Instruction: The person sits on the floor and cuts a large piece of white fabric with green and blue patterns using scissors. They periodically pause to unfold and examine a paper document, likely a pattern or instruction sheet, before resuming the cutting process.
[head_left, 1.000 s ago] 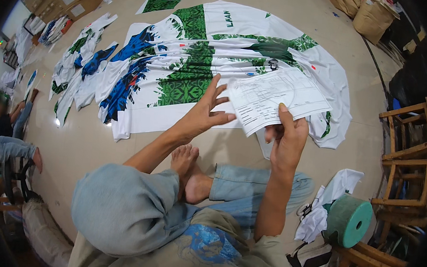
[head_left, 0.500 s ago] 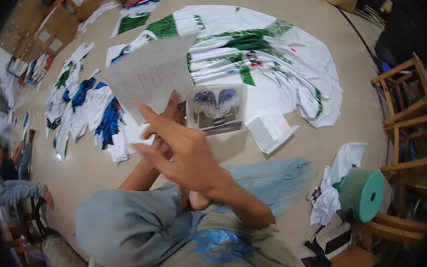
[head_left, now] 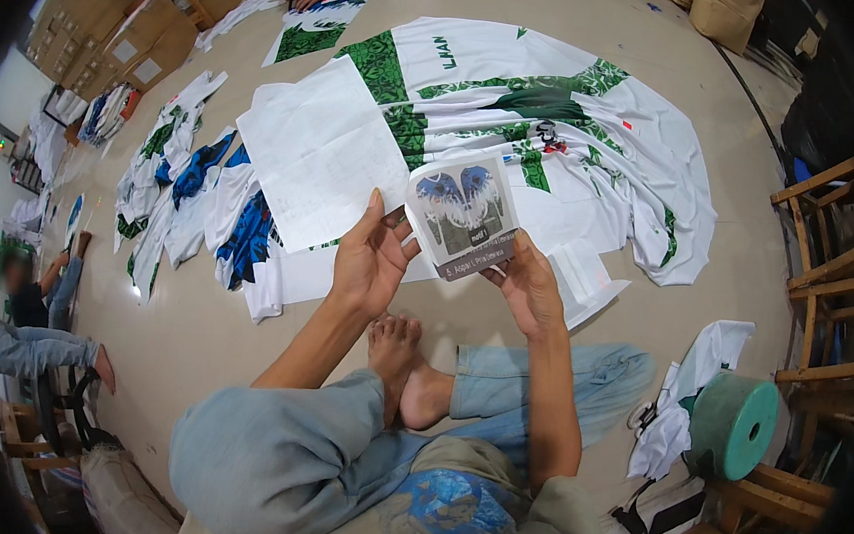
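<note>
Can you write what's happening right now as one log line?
left hand: holds white paper sheet | right hand: holds printed card | jerseys: on floor

Both bare forearms rise from the lower edge, elbows bent, and converge in front of the crossed legs. The left hand point(head_left: 369, 262) is raised with its fingers upright and thumb pinching inward; the right hand point(head_left: 528, 290) has its grip closed, palm turned leftward.

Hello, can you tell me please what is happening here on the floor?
A person sits cross-legged on the floor and holds papers up in both hands. The left hand holds a large white sheet; the right hand holds a small printed card with a dark winged design. Beyond them, white jerseys with green patterns and others with blue lie spread out. A green roll rests on the right.
</note>
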### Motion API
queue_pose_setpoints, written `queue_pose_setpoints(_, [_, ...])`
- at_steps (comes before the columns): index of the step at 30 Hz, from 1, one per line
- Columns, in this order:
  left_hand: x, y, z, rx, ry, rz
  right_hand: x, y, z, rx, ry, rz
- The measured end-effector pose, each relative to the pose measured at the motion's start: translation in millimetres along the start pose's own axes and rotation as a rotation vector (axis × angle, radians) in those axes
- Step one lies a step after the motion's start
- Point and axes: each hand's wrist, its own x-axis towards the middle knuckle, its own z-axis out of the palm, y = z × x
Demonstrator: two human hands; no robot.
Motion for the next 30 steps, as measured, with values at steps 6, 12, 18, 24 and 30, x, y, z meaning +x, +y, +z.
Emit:
queue_pose_setpoints(6, [-3, -1, -2, 0.141, 0.086, -0.027, -8, -12, 17, 0.005, 0.103, -0.229])
queue_pose_setpoints(12, [-5, -12, 0, 0.372, 0.148, -0.134, -22, -36, 45, 0.052, 0.056, -0.251])
queue_pose_setpoints(18, [-14, -34, 10, 0.444, -0.068, -0.167, -18, -42, 94, -0.731, 0.224, -0.505])
queue_pose_setpoints(24, [-13, -35, 6, 0.210, -0.071, -0.196, -23, -44, 74, -0.554, 0.389, -0.495])
queue_pose_setpoints(30, [-13, -31, 5, 0.224, -0.017, -0.096, -41, -44, 38, -0.497, 0.526, -0.470])
